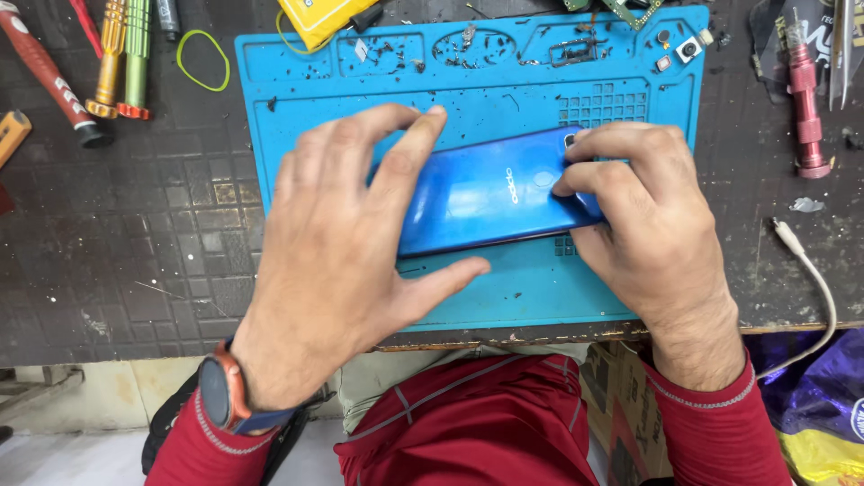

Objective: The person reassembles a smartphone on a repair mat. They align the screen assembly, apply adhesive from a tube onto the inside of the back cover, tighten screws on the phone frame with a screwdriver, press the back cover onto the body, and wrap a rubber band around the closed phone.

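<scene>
A blue phone (490,191) lay back side up on a blue work mat (468,297), slanting slightly so that its right end sat farther than its left. The left hand (346,238) covered the phone's left end, fingers spread over the far edge and the thumb pressed along the near edge, gripping it. The right hand (643,211) clamped the right end, its fingertips curled onto the back near the camera corner and its thumb hidden beneath.

The mat reached almost to the near edge of the dark bench (135,261), and a bare strip of mat stayed open between the phone and that edge. Its far trays held screws and small metal bits (468,45) (too small to sort out).

Left of the mat the bench lay open for a broad stretch; screwdrivers (121,58) and a green rubber band (202,58) sat well apart at the far left corner. To the right, room was narrower: a pink tool (805,99) stood far off near the corner, and a white cable (810,270) ran over the near edge and hung down. A yellow device (319,18) touched the mat's far edge.
</scene>
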`<action>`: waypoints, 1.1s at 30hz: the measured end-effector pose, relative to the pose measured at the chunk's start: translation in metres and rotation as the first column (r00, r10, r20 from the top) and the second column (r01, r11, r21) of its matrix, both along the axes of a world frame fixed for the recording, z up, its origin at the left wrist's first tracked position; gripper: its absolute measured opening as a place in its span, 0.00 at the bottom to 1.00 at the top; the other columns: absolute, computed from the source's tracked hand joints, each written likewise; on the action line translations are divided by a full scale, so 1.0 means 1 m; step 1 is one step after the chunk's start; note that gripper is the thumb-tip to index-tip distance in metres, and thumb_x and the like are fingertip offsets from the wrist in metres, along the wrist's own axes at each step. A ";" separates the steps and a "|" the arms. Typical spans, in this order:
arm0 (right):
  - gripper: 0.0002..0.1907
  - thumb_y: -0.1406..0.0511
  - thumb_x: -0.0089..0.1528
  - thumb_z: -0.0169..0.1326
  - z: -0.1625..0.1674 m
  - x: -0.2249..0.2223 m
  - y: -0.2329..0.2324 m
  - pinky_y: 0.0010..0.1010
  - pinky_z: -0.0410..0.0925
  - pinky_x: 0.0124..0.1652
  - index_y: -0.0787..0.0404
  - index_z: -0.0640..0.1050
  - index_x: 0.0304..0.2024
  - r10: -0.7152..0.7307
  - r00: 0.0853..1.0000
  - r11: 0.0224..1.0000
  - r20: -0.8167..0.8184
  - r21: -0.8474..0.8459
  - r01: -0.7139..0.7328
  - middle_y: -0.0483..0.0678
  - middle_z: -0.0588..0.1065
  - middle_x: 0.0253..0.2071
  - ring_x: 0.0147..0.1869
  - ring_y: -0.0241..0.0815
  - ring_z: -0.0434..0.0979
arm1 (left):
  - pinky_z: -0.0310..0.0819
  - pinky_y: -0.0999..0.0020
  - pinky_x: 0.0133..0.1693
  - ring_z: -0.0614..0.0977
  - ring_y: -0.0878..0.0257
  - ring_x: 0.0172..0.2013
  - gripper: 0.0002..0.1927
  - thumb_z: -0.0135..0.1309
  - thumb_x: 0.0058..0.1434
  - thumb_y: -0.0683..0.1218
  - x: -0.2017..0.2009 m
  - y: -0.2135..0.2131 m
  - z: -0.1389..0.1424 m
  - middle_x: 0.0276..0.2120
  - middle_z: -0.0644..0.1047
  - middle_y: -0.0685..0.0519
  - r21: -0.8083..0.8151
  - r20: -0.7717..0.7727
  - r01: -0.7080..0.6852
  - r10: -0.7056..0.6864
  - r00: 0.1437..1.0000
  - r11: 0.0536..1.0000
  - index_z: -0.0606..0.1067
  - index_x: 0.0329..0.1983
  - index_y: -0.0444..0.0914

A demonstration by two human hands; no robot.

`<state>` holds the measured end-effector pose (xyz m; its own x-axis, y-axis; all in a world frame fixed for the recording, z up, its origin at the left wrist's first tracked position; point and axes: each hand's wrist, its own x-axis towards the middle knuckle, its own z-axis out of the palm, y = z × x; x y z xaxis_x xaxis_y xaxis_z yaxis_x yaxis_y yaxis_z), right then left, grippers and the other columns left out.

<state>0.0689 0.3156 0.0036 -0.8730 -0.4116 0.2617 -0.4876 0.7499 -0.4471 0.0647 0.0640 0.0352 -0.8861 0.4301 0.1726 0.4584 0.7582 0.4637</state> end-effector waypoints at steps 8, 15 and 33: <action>0.44 0.60 0.44 0.73 0.015 -0.001 0.009 0.52 0.61 0.62 0.62 0.70 0.59 0.081 0.982 0.994 0.169 0.052 -0.091 0.60 0.62 0.63 0.66 0.62 0.59 | 0.66 0.52 0.54 0.72 0.48 0.55 0.42 0.71 0.48 0.56 0.002 -0.005 -0.016 0.54 0.72 0.47 -0.028 0.073 0.057 -0.055 0.996 0.998 0.71 0.63 0.35; 0.49 0.56 0.47 0.71 0.005 -0.012 0.016 0.51 0.57 0.66 0.63 0.66 0.67 0.119 0.965 0.988 0.233 0.072 -0.139 0.58 0.63 0.64 0.68 0.61 0.60 | 0.66 0.52 0.51 0.72 0.48 0.53 0.47 0.74 0.41 0.57 -0.004 -0.005 -0.017 0.53 0.71 0.47 0.002 0.077 0.071 -0.071 0.994 0.997 0.71 0.63 0.35; 0.43 0.56 0.47 0.70 -0.001 -0.019 0.022 0.51 0.58 0.66 0.62 0.71 0.62 0.117 0.967 0.990 0.228 0.051 -0.132 0.56 0.66 0.60 0.66 0.59 0.63 | 0.66 0.54 0.51 0.72 0.50 0.52 0.46 0.74 0.40 0.58 -0.009 -0.007 -0.021 0.53 0.73 0.50 0.049 0.091 0.084 -0.088 0.992 0.995 0.73 0.62 0.39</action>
